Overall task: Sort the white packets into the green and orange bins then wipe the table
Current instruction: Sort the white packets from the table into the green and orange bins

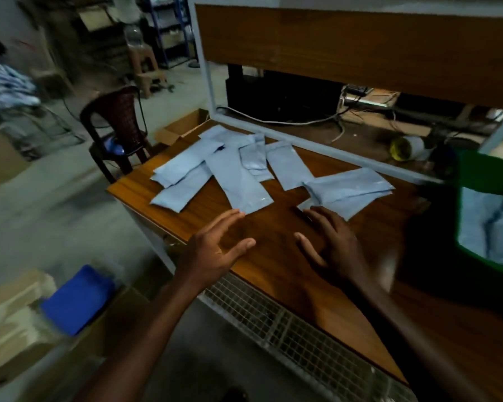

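Note:
Several white packets [238,181] lie scattered and overlapping on the wooden table [273,265]. A stack of them [349,188] sits toward the right. My left hand [218,250] hovers over the table with fingers spread, its fingertips just short of the long middle packet. My right hand [334,245] is spread palm down, fingertips at the near edge of the right stack. Neither hand holds anything. The green bin [488,172] stands at the right edge with packets inside. No orange bin is in view.
A white metal frame [325,146] borders the table's far side, with cables and a tape roll [407,147] behind it. A dark plastic chair [119,126] and a cardboard box [183,126] stand left of the table. A blue cloth [79,300] lies on boxes at lower left.

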Action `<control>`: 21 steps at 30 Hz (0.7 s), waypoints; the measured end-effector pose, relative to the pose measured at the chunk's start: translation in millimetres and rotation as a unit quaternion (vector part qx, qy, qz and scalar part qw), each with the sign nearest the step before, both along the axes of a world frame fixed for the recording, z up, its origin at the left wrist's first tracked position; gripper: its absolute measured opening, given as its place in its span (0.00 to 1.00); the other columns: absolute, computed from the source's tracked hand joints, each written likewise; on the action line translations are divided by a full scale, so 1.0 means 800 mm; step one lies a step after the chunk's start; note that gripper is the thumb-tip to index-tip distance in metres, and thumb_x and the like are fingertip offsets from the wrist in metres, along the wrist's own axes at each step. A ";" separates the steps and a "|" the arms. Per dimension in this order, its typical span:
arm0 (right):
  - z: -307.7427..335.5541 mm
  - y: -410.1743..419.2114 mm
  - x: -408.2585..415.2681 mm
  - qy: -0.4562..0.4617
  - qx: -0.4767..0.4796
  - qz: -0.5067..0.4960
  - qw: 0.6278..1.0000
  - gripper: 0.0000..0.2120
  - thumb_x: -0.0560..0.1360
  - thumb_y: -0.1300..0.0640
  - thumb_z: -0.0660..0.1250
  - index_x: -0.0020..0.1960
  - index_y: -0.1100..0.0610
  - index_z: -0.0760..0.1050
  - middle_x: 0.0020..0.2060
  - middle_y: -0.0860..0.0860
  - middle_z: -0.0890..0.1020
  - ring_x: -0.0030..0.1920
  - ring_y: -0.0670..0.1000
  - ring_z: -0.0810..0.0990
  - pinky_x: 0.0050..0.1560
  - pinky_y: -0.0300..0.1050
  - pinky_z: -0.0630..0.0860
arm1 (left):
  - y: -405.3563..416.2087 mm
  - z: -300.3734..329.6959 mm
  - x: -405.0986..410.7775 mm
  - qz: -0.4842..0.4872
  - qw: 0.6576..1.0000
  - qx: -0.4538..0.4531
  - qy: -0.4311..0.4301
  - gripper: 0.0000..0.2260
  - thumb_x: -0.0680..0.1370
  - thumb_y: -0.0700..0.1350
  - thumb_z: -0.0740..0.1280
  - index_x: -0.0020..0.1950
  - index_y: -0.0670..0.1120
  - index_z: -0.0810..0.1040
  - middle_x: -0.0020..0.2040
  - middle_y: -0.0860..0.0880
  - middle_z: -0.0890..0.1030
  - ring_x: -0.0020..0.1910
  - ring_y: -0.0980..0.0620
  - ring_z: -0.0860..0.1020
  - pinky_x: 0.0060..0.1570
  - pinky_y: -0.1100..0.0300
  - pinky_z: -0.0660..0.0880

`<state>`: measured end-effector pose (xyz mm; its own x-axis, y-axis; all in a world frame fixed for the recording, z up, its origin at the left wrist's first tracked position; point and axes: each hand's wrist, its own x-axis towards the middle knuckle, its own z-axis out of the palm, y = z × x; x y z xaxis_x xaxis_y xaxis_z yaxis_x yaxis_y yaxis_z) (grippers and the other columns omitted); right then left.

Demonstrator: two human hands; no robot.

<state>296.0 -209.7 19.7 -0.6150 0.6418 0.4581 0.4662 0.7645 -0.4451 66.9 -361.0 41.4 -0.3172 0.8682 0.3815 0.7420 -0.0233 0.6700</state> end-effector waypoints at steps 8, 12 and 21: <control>-0.004 0.115 -0.095 -0.119 -0.004 -0.036 0.992 0.29 0.77 0.38 0.64 0.75 0.49 0.68 0.72 0.53 0.73 0.72 0.56 0.70 0.67 0.58 0.73 | 0.104 -0.053 -0.108 0.065 0.997 -0.014 0.029 0.30 0.75 0.67 0.64 0.71 0.52 0.72 0.73 0.48 0.71 0.72 0.49 0.68 0.67 0.49 0.71; -0.014 0.210 -0.135 -0.172 0.006 -0.025 0.985 0.34 0.78 0.31 0.52 0.76 0.49 0.67 0.72 0.57 0.72 0.72 0.59 0.70 0.67 0.59 0.72 | 0.176 -0.087 -0.126 0.103 0.994 -0.038 0.017 0.34 0.74 0.71 0.61 0.75 0.54 0.68 0.79 0.47 0.61 0.77 0.45 0.59 0.71 0.45 0.65; -0.076 0.405 -0.216 -0.335 -0.028 0.007 0.942 0.47 0.68 0.18 0.39 0.80 0.41 0.51 0.73 0.61 0.67 0.71 0.64 0.68 0.68 0.63 0.69 | 0.246 -0.134 -0.165 0.172 0.960 -0.220 0.025 0.43 0.66 0.79 0.60 0.76 0.70 0.46 0.80 0.40 0.40 0.77 0.34 0.44 0.74 0.37 0.44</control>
<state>123.3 114.1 -41.2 -0.7619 0.6438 -0.0710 0.6477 0.7561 -0.0944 -65.4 -164.1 -65.8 -0.6050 0.7958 0.0248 0.6865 0.5056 0.5226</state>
